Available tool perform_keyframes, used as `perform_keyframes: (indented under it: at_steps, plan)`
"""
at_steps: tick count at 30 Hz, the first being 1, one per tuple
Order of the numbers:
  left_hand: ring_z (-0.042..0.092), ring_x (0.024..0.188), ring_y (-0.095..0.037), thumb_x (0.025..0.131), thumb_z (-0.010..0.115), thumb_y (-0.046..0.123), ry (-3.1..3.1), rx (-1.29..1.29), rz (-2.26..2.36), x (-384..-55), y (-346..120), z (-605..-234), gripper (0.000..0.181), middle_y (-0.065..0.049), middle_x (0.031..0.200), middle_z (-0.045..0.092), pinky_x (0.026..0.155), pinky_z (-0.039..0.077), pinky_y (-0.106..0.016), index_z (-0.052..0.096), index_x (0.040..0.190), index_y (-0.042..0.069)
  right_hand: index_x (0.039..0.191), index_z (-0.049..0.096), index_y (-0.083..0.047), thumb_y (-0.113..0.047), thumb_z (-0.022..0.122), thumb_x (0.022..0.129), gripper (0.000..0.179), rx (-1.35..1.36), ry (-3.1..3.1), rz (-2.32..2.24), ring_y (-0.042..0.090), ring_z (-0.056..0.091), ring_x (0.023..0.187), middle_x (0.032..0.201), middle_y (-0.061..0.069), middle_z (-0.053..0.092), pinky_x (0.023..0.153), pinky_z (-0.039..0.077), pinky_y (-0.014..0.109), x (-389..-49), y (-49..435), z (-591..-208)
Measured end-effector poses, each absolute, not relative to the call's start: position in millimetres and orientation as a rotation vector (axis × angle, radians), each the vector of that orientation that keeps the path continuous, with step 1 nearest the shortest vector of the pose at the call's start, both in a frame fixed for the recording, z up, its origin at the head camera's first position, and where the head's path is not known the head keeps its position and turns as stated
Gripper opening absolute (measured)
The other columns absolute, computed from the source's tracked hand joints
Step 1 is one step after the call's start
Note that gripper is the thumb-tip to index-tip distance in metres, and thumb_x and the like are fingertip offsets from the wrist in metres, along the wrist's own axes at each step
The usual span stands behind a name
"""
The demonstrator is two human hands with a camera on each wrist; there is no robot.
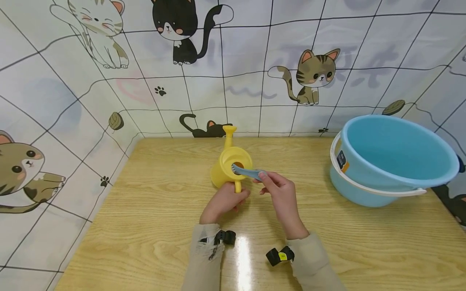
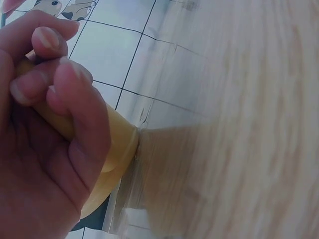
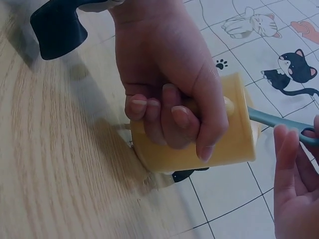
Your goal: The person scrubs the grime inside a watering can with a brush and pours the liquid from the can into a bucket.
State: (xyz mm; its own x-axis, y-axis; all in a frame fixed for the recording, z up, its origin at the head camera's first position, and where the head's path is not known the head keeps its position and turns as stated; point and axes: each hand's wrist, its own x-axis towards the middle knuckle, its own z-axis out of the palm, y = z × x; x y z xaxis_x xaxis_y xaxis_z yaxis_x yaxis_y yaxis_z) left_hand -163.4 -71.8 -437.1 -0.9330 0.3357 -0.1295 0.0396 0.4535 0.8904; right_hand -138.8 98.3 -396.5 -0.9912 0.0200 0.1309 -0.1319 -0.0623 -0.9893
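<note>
A yellow watering can (image 1: pixel 218 171) stands on the table with its spout pointing to the wall. My left hand (image 1: pixel 223 201) grips the can's handle; the right wrist view shows that hand's fingers (image 3: pixel 169 119) curled round it. Between thumb and fingers, my right hand (image 1: pixel 282 198) pinches one end of a slim blue-grey tool (image 1: pixel 249 172). The tool's other end, which looks toothed, is at the can's top opening. In the right wrist view the blue-grey tool (image 3: pixel 274 119) passes behind the can's rim, so its tip is hidden there.
To the right on the wooden table (image 1: pixel 156 234) stands a large light-blue bucket (image 1: pixel 364 169) with a white carrying handle (image 1: pixel 378 190). A wall covering (image 1: pixel 247 60) with cartoon cats rises behind the table and along its sides.
</note>
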Motion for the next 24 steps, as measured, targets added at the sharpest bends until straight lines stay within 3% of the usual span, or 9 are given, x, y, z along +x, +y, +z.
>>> perform_keyframes:
  at_steps: [9, 16, 24]
  plan:
    - [0.044, 0.043, -0.013, 0.080, 0.053, 0.026, 2.408, 0.322, 1.494, -163.0, -72.8, -437.4, 0.028, 0.000, 0.051, 0.047, 0.043, 0.045, -0.032, 0.051, 0.057, 0.010, 0.102, 0.065, -0.006, -0.031, 0.059, 0.085, 0.031, 0.140, -2.150, 2.109, 0.018, 0.060, 0.076, 0.086, 0.005, 0.066, 0.062, 0.050, 0.033, -133.5, 94.0, -390.9]
    - [0.044, 0.042, -0.014, 0.081, 0.053, 0.026, 2.421, 0.339, 1.471, -163.4, -72.2, -437.1, 0.029, 0.000, 0.051, 0.047, 0.043, 0.044, -0.031, 0.051, 0.057, 0.011, 0.101, 0.064, -0.004, -0.024, 0.056, 0.088, 0.025, 0.208, -2.184, 2.005, 0.032, 0.056, 0.068, 0.085, 0.008, 0.065, 0.060, 0.049, 0.030, -121.7, 92.8, -368.4]
    - [0.046, 0.041, -0.016, 0.082, 0.053, 0.028, 2.448, 0.338, 1.422, -163.1, -71.5, -436.1, 0.031, 0.000, 0.051, 0.048, 0.043, 0.042, -0.030, 0.053, 0.058, 0.010, 0.104, 0.064, -0.005, -0.023, 0.055, 0.088, 0.025, 0.261, -2.214, 1.947, 0.016, 0.056, 0.071, 0.088, 0.012, 0.063, 0.061, 0.049, 0.032, -121.4, 96.2, -364.4]
